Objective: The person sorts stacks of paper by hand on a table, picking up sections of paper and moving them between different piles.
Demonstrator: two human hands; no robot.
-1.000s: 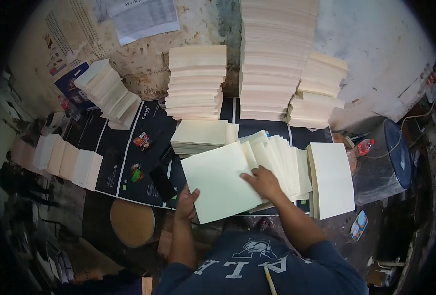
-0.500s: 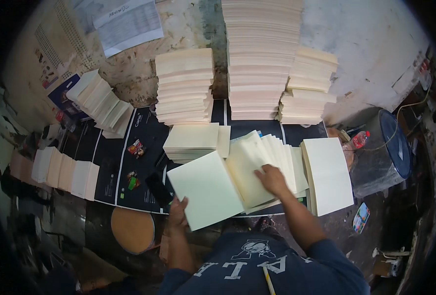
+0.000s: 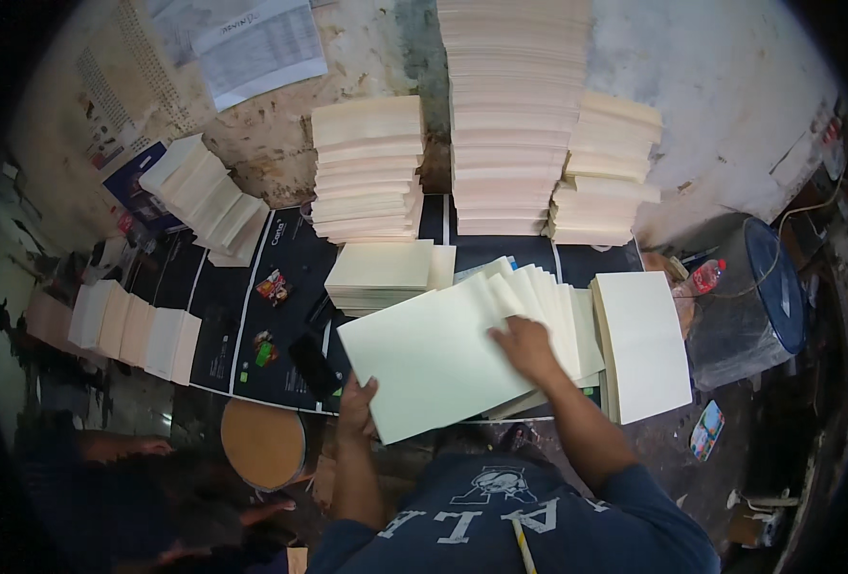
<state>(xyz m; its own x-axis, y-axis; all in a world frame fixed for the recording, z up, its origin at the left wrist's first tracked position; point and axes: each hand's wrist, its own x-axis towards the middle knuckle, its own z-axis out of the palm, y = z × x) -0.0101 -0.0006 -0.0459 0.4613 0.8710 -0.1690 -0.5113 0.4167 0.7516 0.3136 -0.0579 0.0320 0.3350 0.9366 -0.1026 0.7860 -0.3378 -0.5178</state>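
Pale sheets of paper [image 3: 424,359] lie in front of me, tilted, over the table's near edge. My left hand [image 3: 356,408] grips their lower left side, its thumb on top. Over their right part rests my right hand [image 3: 527,349], its fingers slightly smeared by motion, so their hold is unclear. Beside it several overlapping folded sheets [image 3: 558,311] fan out to the right. A thick white-topped paper stack [image 3: 645,346] stands at the right end of that fan. Behind the sheets sits a lower cream paper stack [image 3: 378,266].
Tall paper piles [image 3: 515,124] and a shorter pile [image 3: 367,172] stand along the wall. Leaning stacks [image 3: 204,196] are at left. A black phone [image 3: 315,367], snack packets [image 3: 273,287], a round stool [image 3: 263,444], a red-capped bottle [image 3: 706,276] and a blue-lidded drum [image 3: 774,282] surround me. Another person's arm [image 3: 122,447] shows lower left.
The pale paper under my hands now spreads farther right, covering the cream sheet that lay beside it. My right hand has shifted slightly. Another person has come into view at lower left.
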